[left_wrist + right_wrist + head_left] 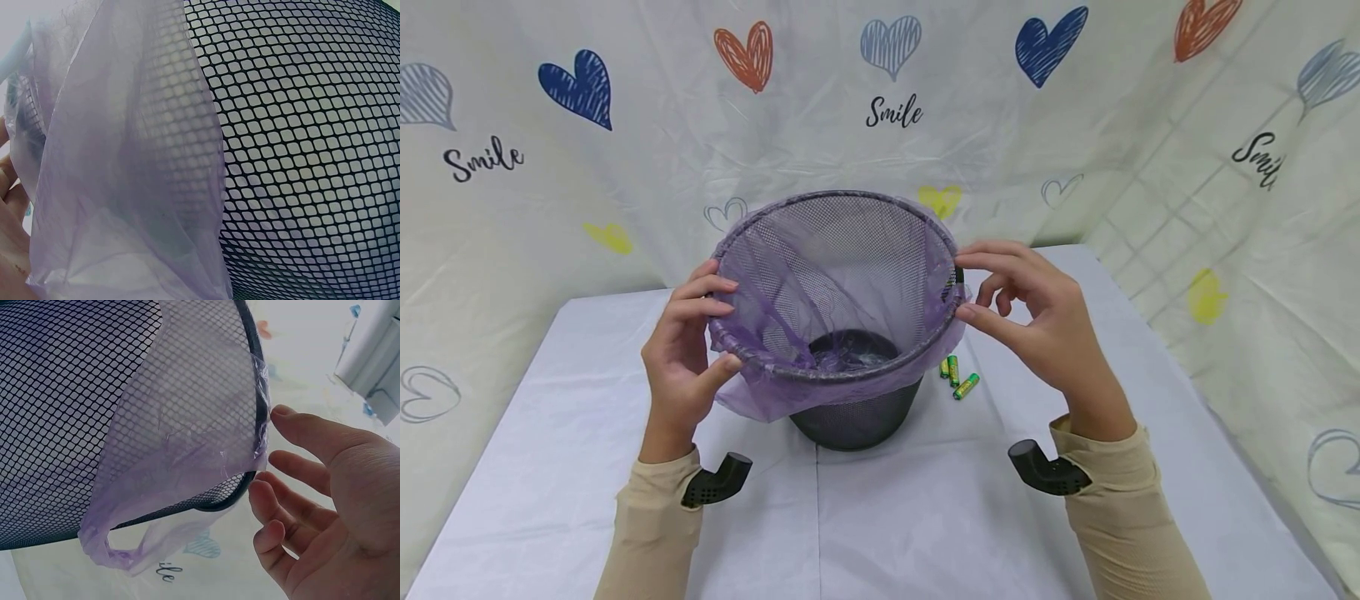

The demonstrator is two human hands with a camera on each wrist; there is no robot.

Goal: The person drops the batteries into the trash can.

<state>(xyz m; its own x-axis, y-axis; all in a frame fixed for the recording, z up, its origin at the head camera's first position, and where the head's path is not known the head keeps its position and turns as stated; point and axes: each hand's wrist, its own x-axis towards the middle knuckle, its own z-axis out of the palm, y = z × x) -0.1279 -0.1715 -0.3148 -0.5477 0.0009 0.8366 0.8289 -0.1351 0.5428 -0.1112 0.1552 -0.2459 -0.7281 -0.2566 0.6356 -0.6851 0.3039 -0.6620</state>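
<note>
A black mesh wastebasket (pixel 857 425) stands on the table, its wide mouth facing me. Over its rim is a thin purple trash bag (pixel 775 396), see-through and wrinkled, lining the inside with its edge folded outside. My left hand (pixel 681 358) grips the left rim through the bag, fingers over the edge and thumb lower at the near side. At the right rim, my right hand (pixel 1037 304) touches the bag and rim with forefinger and thumb tips set apart; the other fingers are bent. A bare stretch of rim (pixel 228 499) shows near these fingers in the right wrist view.
Several green batteries (pixel 966 386) lie on the white-covered table (pixel 910 517), just right of the basket. Behind stands a pale backdrop (pixel 820 125) printed with hearts and the word Smile. Each sleeve bears a black wrist mount (pixel 1048 471).
</note>
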